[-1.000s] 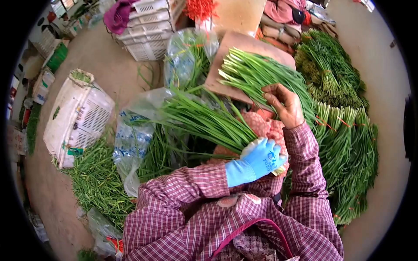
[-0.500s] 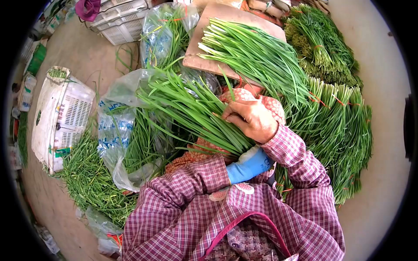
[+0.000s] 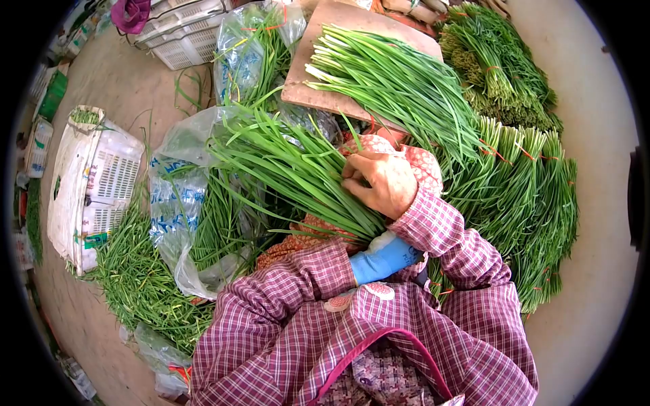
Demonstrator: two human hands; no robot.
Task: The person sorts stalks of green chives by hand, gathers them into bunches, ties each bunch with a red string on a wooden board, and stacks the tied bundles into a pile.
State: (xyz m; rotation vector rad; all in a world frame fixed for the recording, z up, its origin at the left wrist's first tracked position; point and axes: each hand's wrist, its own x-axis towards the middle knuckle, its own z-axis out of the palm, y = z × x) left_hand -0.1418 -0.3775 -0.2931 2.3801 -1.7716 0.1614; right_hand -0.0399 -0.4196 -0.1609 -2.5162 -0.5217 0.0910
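A bunch of garlic chives (image 3: 291,169) lies across my lap, its leaf tips pointing up and left. My left hand (image 3: 387,258), in a blue and white glove, is closed round the lower end of the bunch; its fingers are mostly hidden. Over the upper side of the bunch, my bare right hand (image 3: 380,179) is closed, thumb and fingers pinched at the leaves. Just beyond the hands, a loose pile of chives (image 3: 393,81) rests on a wooden board (image 3: 325,100). An open clear plastic bag (image 3: 177,203) with more chives stands left of the bunch.
Tied chive bundles (image 3: 521,210) are stacked at the right, with further greens (image 3: 497,61) behind them. Loose trimmings (image 3: 145,284) cover the floor at the left, beside a white crate (image 3: 101,183). Another white basket (image 3: 186,40) stands at the back left.
My right hand has shifted slightly left and down along the chives, its fingers now closer over the leaves. My left hand still holds the bunch. The whole view has shifted slightly.
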